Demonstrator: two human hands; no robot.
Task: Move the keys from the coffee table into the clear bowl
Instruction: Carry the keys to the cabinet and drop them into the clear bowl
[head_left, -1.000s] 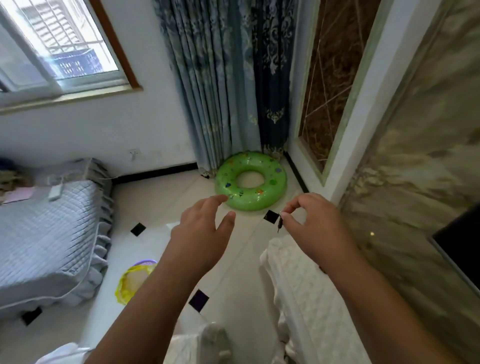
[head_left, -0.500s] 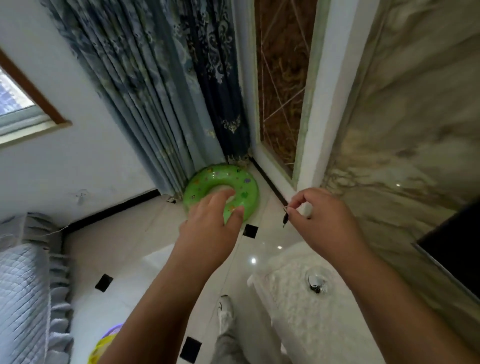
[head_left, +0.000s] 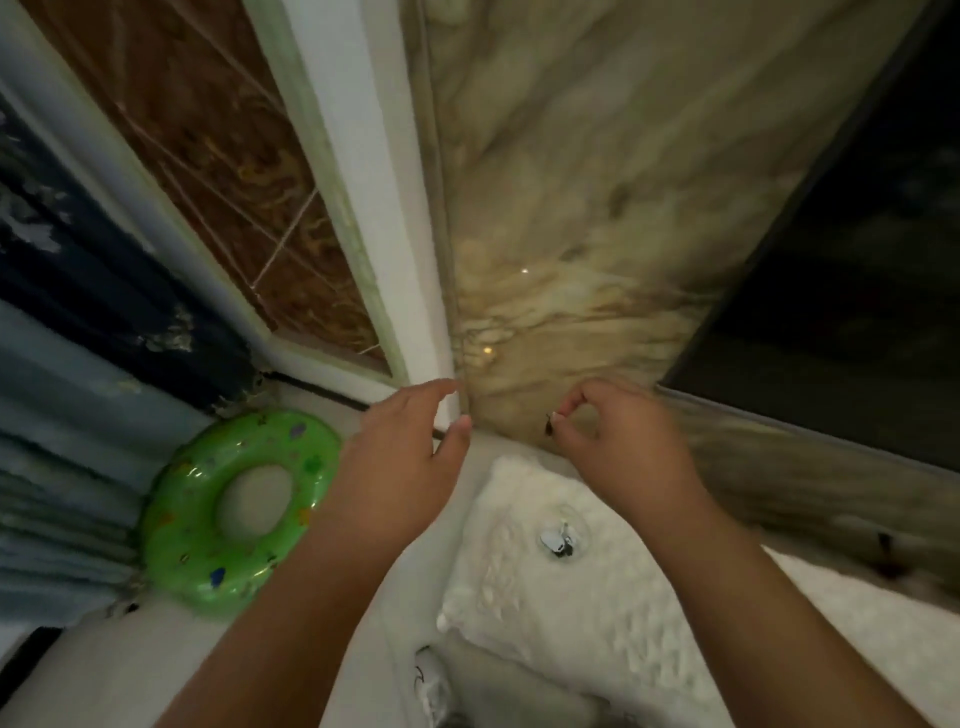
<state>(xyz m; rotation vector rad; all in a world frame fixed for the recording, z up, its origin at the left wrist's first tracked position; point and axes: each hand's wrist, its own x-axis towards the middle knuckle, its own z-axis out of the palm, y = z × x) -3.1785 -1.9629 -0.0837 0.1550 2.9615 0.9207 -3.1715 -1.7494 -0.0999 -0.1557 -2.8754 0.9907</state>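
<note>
The right hand (head_left: 618, 447) pinches one small dark key (head_left: 549, 427) at its fingertips; the left hand (head_left: 400, 467) beside it hangs open, holding nothing; one clear bowl (head_left: 582, 524) sits just below the right hand on the white tabletop (head_left: 571, 623); one green swim ring (head_left: 208, 519) lies left of the left hand.

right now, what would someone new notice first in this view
The bright green ring at lower left, by the curtain, stands out most. In the middle, the right hand pinches a small dark key near a clear bowl on a white cloth. The left hand is open beside it.
</note>
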